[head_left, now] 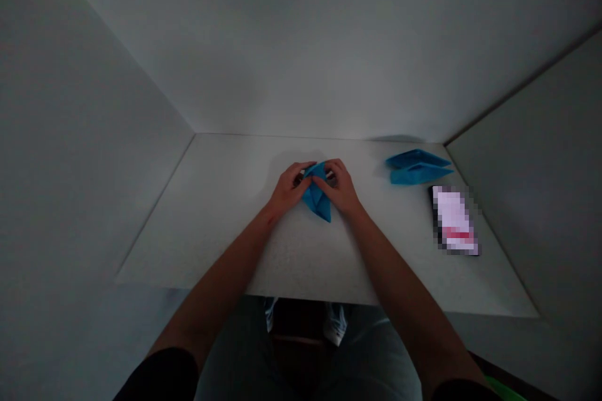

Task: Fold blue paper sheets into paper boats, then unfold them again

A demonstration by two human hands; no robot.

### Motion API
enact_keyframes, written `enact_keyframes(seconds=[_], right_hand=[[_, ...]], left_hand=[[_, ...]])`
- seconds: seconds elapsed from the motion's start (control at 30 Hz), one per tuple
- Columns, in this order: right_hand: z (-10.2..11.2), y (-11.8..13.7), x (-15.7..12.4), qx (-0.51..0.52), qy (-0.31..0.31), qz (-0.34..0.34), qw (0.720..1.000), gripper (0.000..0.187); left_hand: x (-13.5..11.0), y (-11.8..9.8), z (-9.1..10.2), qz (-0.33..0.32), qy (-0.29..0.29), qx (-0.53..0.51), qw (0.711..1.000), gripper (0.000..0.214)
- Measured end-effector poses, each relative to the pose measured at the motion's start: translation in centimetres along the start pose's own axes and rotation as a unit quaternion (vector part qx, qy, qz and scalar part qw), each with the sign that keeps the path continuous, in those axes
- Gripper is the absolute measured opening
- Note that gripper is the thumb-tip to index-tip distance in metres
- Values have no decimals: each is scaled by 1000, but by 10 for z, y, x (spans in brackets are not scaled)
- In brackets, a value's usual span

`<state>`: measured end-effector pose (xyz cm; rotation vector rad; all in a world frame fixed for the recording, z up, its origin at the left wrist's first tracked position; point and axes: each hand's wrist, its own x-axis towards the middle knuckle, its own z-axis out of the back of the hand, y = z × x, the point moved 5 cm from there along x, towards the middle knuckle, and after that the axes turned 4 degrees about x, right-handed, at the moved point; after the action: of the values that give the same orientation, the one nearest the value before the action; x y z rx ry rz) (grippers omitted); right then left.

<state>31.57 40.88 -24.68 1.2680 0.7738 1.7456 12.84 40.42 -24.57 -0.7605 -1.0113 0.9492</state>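
A piece of folded blue paper [318, 200] is held between my two hands over the middle of the table. My left hand [288, 188] pinches its left edge, thumb on the near face and fingers curled behind. On the opposite side my right hand [342, 187] grips it the same way, and the two thumbs almost meet at the centre. The paper's lower end narrows to a point that hangs below the thumbs. My fingertips behind the paper are partly hidden.
Two folded blue paper boats [418, 167] lie side by side at the back right of the white table [211, 219]. In front of them is a phone [455, 220] with its screen blurred out. Pale walls [310, 44] close in the table's back and both sides.
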Motion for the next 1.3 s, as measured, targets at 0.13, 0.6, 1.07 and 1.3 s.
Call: enact_keyframes(seconds=[0.13,0.6,1.07,1.3], right_hand=[[6,1,0,-12,-32,3,999,29],[17,-18,11,255,-136,-154,945,51],[1,17,-4,49,-51,37,997,80],[-8,24,-12,-62,-56,4,997,29]], left_hand=[[-3,-11,-1,-37,8,20,999,37],[6,15,13,115,-44,-84,989,35],[-2,-9,19,98,-112,54,987,17],[-9,-32,27,18,-186,149,971,31]])
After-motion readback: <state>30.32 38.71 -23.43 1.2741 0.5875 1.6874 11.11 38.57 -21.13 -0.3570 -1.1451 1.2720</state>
